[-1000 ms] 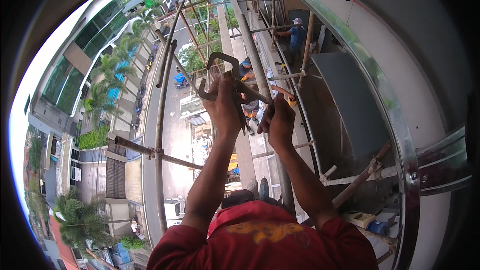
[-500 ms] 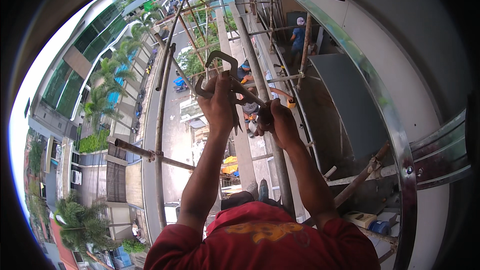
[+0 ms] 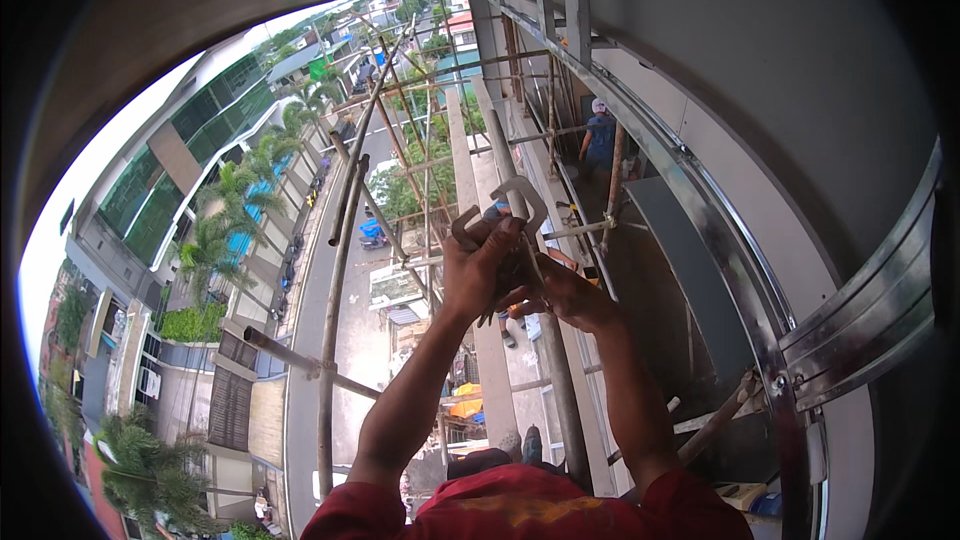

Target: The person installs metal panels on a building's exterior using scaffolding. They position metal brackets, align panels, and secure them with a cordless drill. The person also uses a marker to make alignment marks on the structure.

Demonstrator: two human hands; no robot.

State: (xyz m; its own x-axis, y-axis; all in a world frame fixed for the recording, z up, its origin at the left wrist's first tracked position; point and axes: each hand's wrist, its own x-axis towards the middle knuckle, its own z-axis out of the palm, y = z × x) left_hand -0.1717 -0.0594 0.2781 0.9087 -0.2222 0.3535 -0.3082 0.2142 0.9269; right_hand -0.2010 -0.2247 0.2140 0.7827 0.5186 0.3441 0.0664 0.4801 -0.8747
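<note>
A pair of locking C-clamp pliers (image 3: 538,208) is held up in front of me, its two curved metal jaws spread apart at the top. My left hand (image 3: 472,275) is closed round the body just below the jaws, thumb pressed along it. Closed at the handle end is my right hand (image 3: 575,297), close beside the left one; its fingertips are partly in shadow. Nothing sits between the jaws, though a scaffold pole (image 3: 560,370) passes behind them.
Wooden planks (image 3: 490,360) run ahead, high above a street (image 3: 350,340). Scaffold poles (image 3: 345,210) stand left. Shiny metal framing (image 3: 770,360) curves along the right, by a grey panel (image 3: 690,270). A person in blue (image 3: 600,140) stands farther off; another is partly hidden behind my hands.
Both hands have come lower and to the right with the pliers, and closer together. The jaws have turned to the right. My view has tilted up, showing more metal framing.
</note>
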